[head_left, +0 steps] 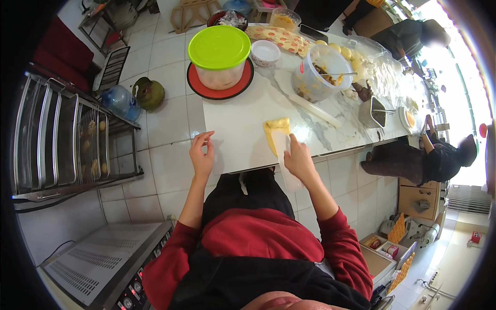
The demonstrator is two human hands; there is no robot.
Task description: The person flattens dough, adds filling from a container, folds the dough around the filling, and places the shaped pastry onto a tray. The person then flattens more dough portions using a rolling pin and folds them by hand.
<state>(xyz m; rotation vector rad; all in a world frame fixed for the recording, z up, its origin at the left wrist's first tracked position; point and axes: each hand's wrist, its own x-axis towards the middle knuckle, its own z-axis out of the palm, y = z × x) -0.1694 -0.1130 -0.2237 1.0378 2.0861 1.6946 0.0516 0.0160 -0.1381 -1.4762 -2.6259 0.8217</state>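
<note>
At the marble worktop's near edge (pixel 232 155), a folded strip of yellow dough (pixel 275 125) lies flat. My right hand (pixel 298 160) grips a long translucent white plastic scraper (pixel 285 170), its top end over the dough's right side. My left hand (pixel 202 152) is over the worktop's left corner, fingers loosely curved and apart, holding nothing. A white rolling pin (pixel 315 111) lies beyond the dough. Farther back are a lime-lidded tub (pixel 216 77) on a red tray (pixel 199 90) and a clear bucket (pixel 305 80) of filling with a spoon in it.
Metal tray rack (pixel 46 134) at left, oven (pixel 98 263) at lower left. Jug (pixel 116 103) and gas cylinder (pixel 147 93) on the floor. Metal container (pixel 368 116), plastic sheeting (pixel 387 88) and dough balls (pixel 346 51) on the worktop. Co-workers (pixel 439 163) (pixel 403 39) stand at right.
</note>
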